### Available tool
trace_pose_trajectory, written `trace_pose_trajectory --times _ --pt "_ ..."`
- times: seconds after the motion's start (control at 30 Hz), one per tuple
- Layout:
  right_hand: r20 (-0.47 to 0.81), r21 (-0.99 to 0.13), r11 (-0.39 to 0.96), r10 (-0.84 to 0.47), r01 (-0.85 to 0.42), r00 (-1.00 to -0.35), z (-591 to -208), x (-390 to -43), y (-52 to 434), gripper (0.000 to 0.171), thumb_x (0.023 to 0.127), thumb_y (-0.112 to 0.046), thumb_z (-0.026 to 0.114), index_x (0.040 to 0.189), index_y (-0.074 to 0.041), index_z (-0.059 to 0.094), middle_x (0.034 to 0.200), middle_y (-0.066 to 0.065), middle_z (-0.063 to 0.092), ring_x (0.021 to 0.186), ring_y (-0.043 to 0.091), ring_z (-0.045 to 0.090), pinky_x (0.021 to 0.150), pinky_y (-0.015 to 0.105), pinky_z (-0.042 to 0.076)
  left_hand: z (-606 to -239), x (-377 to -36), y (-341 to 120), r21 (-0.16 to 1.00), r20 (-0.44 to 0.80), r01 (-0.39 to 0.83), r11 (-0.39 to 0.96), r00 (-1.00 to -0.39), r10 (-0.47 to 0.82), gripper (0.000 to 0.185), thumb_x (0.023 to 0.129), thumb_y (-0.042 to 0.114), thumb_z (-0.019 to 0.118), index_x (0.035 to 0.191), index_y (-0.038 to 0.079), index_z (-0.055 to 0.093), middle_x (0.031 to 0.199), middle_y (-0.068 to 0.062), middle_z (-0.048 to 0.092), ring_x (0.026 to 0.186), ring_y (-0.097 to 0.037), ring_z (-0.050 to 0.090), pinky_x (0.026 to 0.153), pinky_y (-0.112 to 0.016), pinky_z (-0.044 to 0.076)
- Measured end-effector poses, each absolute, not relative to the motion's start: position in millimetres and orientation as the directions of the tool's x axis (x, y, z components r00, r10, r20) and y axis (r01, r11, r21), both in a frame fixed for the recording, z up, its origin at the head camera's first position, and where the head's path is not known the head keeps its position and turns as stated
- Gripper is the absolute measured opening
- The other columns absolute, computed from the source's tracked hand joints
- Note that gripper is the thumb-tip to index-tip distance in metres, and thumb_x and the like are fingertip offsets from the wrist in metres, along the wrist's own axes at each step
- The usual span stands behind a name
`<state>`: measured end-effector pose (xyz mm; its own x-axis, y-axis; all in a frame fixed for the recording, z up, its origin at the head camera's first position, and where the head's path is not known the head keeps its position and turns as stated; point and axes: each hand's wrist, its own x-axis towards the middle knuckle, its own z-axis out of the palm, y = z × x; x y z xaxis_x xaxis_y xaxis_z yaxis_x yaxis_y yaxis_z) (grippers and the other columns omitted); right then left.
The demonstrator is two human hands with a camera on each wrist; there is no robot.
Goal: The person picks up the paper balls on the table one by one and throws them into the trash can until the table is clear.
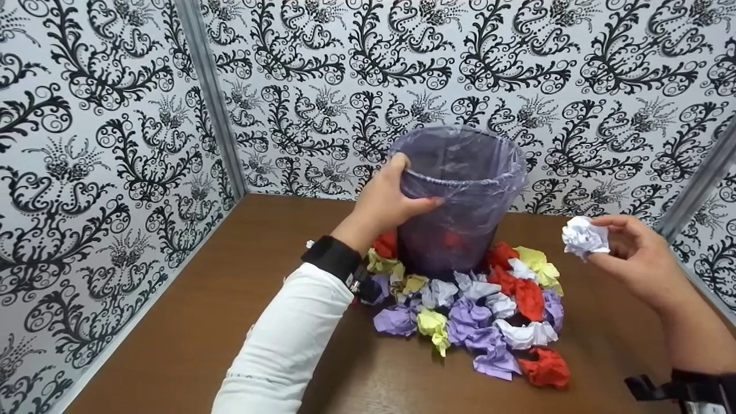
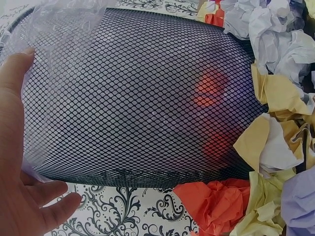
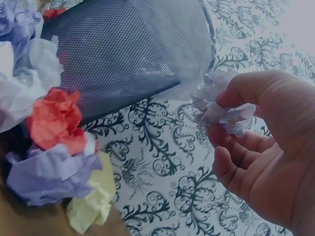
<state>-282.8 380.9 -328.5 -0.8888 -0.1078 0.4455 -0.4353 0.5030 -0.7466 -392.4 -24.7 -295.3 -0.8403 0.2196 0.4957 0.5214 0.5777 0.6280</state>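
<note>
While the left hand (image 1: 386, 201) curls over the rim of one mesh bin (image 1: 460, 195) on the table (image 1: 241, 287), the right hand (image 1: 638, 259) pinches one white paper ball (image 1: 584, 237) beside it; some twenty paper balls (image 1: 477, 310) ring the base.

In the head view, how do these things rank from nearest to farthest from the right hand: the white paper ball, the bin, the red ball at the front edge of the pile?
1. White paper ball: pinched in the right hand itself.
2. Red ball: front of the pile, below and left of the hand.
3. Bin: farther left, gripped by the left hand.

The last two are fairly close.
</note>
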Motion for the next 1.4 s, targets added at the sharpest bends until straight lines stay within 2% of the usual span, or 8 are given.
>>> trace_pose_trajectory --times 0.3,0.47,0.7,0.83,0.97,1.17,1.4 --pt "0.444 -0.674 0.616 -0.104 -0.408 -0.89 -276.8 -288.0 366.8 0.051 0.086 -0.002 0.071 0.131 -0.007 0.049 0.115 0.004 0.052 0.088 0.006 0.065 0.067 0.024 0.058 -295.7 -392.8 -23.2 0.602 0.507 0.519 0.607 -0.836 0.212 0.081 0.053 0.079 0.075 0.108 0.027 0.045 0.102 0.009 0.057 0.09 -0.011 0.059 0.081 -0.033 0.052" --pt "0.441 -0.627 0.672 -0.111 -0.395 -0.89 -237.8 -295.4 358.4 0.052 0.086 -0.008 0.073 0.131 -0.01 0.048 0.112 0.001 0.053 0.084 0.005 0.064 0.061 0.024 0.057 -295.7 -393.2 -23.6 0.585 0.513 0.513 0.628 -0.834 0.204 0.082 0.053 0.08 0.074 0.108 0.027 0.045 0.101 0.009 0.057 0.089 -0.012 0.059 0.078 -0.033 0.052" --pt "0.432 -0.571 0.728 -0.126 -0.38 -0.893 -187.0 -301.6 341.0 0.053 0.088 -0.015 0.072 0.134 -0.008 0.047 0.105 0.005 0.058 0.079 0.01 0.063 0.057 0.023 0.056 -296.1 -393.5 -23.0 0.583 0.515 0.513 0.63 -0.833 0.202 0.081 0.053 0.081 0.073 0.107 0.027 0.045 0.1 0.009 0.056 0.088 -0.011 0.058 0.078 -0.033 0.052" --pt "0.444 -0.545 0.739 -0.146 -0.396 -0.884 -165.0 -308.5 326.8 0.054 0.088 -0.017 0.072 0.135 -0.007 0.046 0.109 0.002 0.055 0.082 0.011 0.059 0.056 0.021 0.054 -296.5 -393.5 -22.8 0.587 0.515 0.513 0.626 -0.834 0.201 0.081 0.053 0.081 0.074 0.106 0.028 0.045 0.099 0.01 0.056 0.088 -0.011 0.058 0.078 -0.032 0.051" --pt "0.43 -0.536 0.747 -0.16 -0.394 -0.889 -147.1 -318.8 312.4 0.055 0.089 -0.02 0.071 0.136 -0.009 0.046 0.111 0.001 0.055 0.084 0.013 0.058 0.056 0.021 0.053 -297.0 -393.3 -23.4 0.602 0.509 0.517 0.609 -0.836 0.206 0.08 0.053 0.078 0.075 0.107 0.028 0.045 0.099 0.01 0.057 0.087 -0.01 0.059 0.078 -0.032 0.052" --pt "0.384 -0.508 0.773 -0.192 -0.38 -0.903 -127.1 -332.2 287.1 0.059 0.089 -0.027 0.07 0.14 -0.015 0.044 0.113 0.009 0.057 0.084 0.021 0.059 0.057 0.025 0.054 -297.5 -394.4 -23.7 0.624 0.494 0.514 0.589 -0.843 0.212 0.081 0.052 0.077 0.076 0.108 0.027 0.045 0.1 0.009 0.057 0.088 -0.01 0.06 0.08 -0.033 0.053" --pt "0.362 -0.466 0.782 -0.258 -0.413 -0.896 -117.1 -349.1 255.8 0.057 0.089 -0.022 0.068 0.14 -0.012 0.043 0.132 0.013 0.049 0.087 0.025 0.059 0.057 0.026 0.054 -298.3 -396.3 -23.0 0.62 0.51 0.53 0.579 -0.833 0.215 0.08 0.053 0.077 0.077 0.108 0.027 0.045 0.099 0.009 0.058 0.089 -0.011 0.06 0.079 -0.031 0.052"
